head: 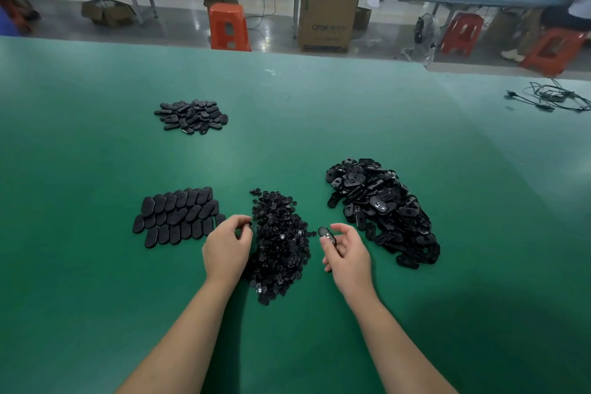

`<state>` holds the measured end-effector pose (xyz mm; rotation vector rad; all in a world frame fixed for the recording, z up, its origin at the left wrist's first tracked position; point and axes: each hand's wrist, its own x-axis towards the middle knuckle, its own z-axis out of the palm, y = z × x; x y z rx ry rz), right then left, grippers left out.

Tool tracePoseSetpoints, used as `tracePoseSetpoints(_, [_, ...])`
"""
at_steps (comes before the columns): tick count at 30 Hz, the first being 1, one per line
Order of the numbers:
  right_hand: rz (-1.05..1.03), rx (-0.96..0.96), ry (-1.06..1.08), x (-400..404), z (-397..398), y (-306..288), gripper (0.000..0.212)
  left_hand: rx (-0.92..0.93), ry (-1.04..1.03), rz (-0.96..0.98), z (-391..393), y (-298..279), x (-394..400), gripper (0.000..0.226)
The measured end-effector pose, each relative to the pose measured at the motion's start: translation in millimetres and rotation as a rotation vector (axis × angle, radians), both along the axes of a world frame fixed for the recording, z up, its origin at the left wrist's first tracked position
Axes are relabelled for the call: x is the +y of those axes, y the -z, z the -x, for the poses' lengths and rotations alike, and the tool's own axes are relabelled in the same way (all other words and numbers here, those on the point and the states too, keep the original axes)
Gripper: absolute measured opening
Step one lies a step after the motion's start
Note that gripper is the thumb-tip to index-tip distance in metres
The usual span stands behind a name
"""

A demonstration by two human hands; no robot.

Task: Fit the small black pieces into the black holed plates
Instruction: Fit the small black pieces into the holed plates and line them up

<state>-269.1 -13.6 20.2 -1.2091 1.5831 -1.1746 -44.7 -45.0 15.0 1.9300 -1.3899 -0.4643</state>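
A heap of small black pieces (pixel 279 243) lies in the middle of the green table (pixel 96 281). To its right is a big pile of black holed plates (pixel 380 208). My right hand (pixel 347 253) grips one holed plate (pixel 327 235) between thumb and fingers, just right of the small-piece heap. My left hand (pixel 227 245) sits at the heap's left edge, fingertips pinching a small black piece (pixel 248 224). Neat rows of oval plates (pixel 177 216) lie to the left.
A second smaller pile of oval plates (pixel 192 117) lies farther back on the left. Black cables (pixel 553 96) sit at the table's far right. Beyond the table edge stand orange stools (pixel 228 27) and a cardboard box (pixel 327 17).
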Motion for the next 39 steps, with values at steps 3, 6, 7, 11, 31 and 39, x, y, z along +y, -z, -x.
tracePoseSetpoints(3, [0.007, -0.032, -0.003, -1, 0, 1, 0.013, 0.03, -0.004, -0.007, 1, -1, 0, 0.015])
tracePoseSetpoints(6, [0.023, -0.036, -0.011, -1, 0, 3, 0.018, 0.08, -0.028, -0.016, 1, -6, 0, 0.012])
tracePoseSetpoints(7, [0.026, -0.029, -0.016, -1, 1, 3, 0.021, 0.119, -0.032, -0.005, 3, -8, -1, 0.011])
tracePoseSetpoints(11, [0.015, -0.038, -0.027, -2, 1, 4, 0.028, 0.129, 0.091, 0.101, 24, -20, 3, 0.011])
tracePoseSetpoints(31, [0.019, -0.103, -0.019, -5, 1, 6, 0.021, 0.13, 0.345, -0.081, 106, -36, 7, 0.01])
tracePoseSetpoints(39, [0.033, -0.102, -0.029, -4, 3, 7, 0.021, 0.041, 0.309, -0.068, 107, -34, 6, 0.003])
